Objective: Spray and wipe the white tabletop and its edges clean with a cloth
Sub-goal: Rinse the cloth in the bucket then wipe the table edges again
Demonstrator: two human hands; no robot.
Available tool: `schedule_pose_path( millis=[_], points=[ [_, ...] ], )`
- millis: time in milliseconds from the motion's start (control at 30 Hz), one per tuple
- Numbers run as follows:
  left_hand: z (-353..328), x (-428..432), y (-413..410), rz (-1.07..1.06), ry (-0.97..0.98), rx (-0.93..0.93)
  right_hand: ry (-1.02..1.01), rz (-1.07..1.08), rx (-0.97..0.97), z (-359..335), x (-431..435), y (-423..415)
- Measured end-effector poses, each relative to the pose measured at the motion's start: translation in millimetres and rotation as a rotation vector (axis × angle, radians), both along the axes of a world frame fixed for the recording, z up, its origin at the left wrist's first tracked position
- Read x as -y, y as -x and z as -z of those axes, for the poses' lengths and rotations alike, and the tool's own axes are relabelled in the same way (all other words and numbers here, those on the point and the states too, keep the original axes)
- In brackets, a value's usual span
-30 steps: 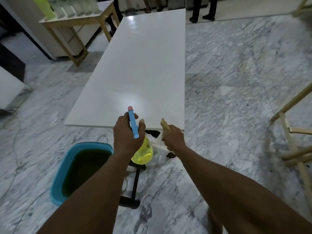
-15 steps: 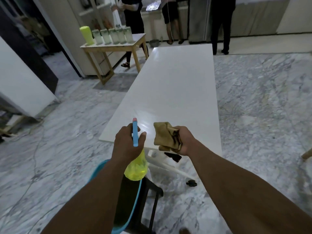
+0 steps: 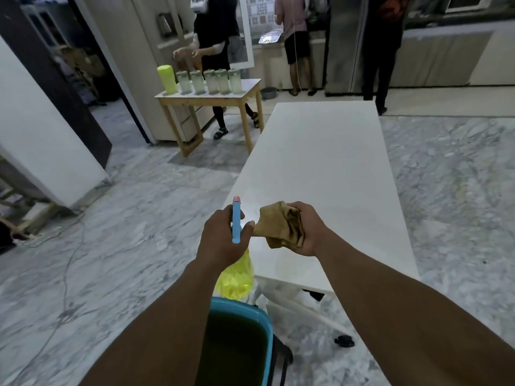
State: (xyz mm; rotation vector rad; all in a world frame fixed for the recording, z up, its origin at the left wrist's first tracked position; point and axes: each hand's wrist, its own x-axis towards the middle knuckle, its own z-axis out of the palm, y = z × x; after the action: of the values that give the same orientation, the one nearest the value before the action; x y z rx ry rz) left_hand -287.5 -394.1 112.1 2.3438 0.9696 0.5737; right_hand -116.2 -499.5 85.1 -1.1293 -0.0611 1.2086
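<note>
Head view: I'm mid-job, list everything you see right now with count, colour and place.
tabletop: one, white, straight ahead
spray bottle: one, yellow body with blue head, over the tabletop's near left corner
cloth: one, tan, stained dark, bunched over the tabletop's near end
tub: one, blue rim, dark inside, below the arms
side table: one, light wood, far left
jars: five, pale green, in a row on the side table
container: one, lime, left end of that row
people: three, standing at the far counter
floor: grey marble
left hand: grips the spray bottle
right hand: grips the cloth
</note>
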Motion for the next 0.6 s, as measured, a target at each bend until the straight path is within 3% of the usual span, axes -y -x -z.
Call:
schedule_pose_path(
  millis=[600],
  points=[
    [-14.5, -153.6, 115.4, 0.305, -0.008, -0.046, -0.118, 0.281, -0.087, 0.6, -84.8, 149.2]
  ],
)
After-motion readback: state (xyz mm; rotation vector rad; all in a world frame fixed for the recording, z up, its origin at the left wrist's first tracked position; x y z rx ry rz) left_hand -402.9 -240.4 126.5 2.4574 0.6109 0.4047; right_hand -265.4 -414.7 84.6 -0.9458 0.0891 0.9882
